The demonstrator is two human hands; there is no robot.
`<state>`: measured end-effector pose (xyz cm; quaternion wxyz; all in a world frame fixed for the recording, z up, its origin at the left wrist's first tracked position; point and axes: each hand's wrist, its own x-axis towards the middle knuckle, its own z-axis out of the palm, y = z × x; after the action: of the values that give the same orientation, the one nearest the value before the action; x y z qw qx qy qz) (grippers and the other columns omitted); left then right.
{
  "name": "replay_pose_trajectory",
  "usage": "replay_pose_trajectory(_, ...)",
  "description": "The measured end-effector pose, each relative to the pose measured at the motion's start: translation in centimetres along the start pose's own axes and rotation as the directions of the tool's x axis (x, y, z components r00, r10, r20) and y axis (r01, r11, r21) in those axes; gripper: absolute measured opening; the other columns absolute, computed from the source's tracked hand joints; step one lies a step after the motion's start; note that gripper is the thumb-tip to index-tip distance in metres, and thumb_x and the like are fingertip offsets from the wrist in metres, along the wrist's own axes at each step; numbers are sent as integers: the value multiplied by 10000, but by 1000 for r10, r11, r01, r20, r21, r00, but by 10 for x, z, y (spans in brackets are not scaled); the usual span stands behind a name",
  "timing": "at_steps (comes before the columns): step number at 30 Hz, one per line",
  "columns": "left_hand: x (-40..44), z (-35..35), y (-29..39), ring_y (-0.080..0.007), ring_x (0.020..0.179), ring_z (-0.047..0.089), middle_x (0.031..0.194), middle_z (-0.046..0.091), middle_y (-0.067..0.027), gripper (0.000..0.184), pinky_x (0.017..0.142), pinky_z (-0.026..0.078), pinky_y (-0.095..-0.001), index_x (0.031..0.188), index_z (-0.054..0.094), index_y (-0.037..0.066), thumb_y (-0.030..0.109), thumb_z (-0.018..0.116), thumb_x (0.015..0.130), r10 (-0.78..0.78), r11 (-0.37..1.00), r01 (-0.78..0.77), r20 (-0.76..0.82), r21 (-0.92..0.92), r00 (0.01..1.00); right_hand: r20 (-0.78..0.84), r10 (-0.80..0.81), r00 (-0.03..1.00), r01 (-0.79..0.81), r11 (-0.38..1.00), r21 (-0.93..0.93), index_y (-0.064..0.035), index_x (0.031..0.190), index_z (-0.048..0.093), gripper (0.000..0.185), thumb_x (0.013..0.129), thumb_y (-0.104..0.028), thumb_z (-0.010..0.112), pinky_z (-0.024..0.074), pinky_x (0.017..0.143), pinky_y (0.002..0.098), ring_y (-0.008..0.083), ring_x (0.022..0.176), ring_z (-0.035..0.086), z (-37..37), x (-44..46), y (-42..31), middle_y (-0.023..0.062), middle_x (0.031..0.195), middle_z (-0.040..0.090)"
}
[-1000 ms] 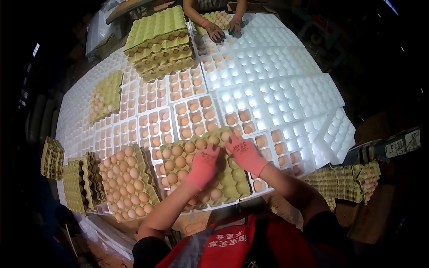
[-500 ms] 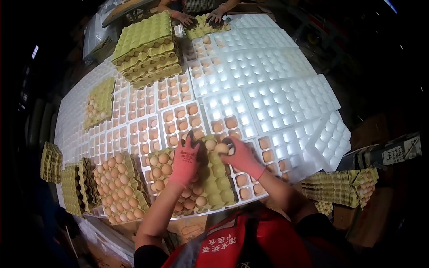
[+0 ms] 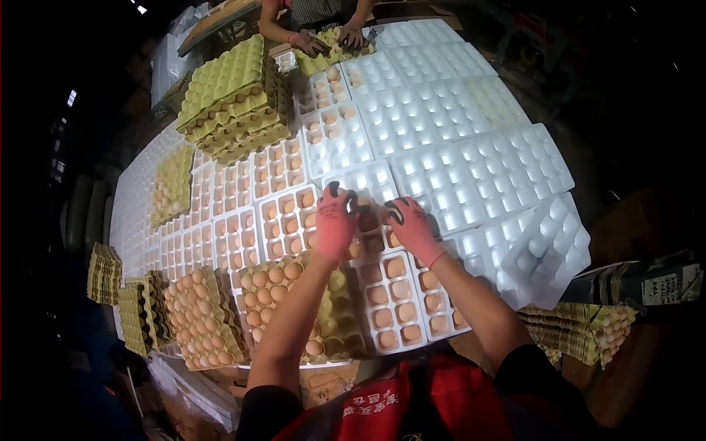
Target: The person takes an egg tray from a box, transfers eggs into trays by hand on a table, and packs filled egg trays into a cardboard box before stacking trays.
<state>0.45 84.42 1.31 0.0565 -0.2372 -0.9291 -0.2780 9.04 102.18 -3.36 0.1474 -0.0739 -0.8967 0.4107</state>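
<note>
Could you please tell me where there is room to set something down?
No bare tabletop shows. The clearest patch is the empty white trays, bordered by the right hand, the tilted tray and part-filled trays. It is crowded on the left, around the carton stack and the egg-filled carton.

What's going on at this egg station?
A person in pink gloves has their left hand and right hand over a white plastic compartment tray; whether either holds an egg is unclear. Nearer their body lies a yellow-green molded tray, partly filled with round light-brown eggs. Opposite, a co-worker's gloved hands are at another yellow-green molded tray.
</note>
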Motion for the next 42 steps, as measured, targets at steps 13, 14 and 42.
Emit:
replay_pose_trajectory(13, 59, 41, -37, -373, 1048, 571, 1159, 607, -180, 355, 893, 466, -463, 1242, 585, 70, 175, 597, 902, -1, 967, 18, -70, 253, 998, 97, -46, 994, 23, 975, 219, -76, 1114, 636, 264, 850, -90, 630, 501, 867, 434, 358, 1025, 588, -66, -39, 3, 133, 1111, 600)
replay_pose_trajectory(14, 67, 59, -48, -374, 1086, 553, 1223, 585, -177, 413, 926, 448, -475, 1296, 554, 84, 161, 602, 893, 64, 976, -32, -148, 214, 987, 96, -61, 994, 38, 974, 224, -74, 1112, 635, 265, 848, -84, 631, 501, 866, 433, 359, 1026, 587, -67, -41, 1, 132, 1112, 600)
replay_pose_trajectory(42, -301, -151, -10, -226, 908, 588, 978, 616, -93, 292, 818, 475, -338, 1057, 573, 42, 217, 674, 847, -499, 801, 539, 207, -260, 841, 762, -356, 541, 708, 682, -184, -69, 1059, 674, 333, 808, -289, 678, 523, 813, 406, 294, 957, 666, 182, 15, -159, 137, 990, 680)
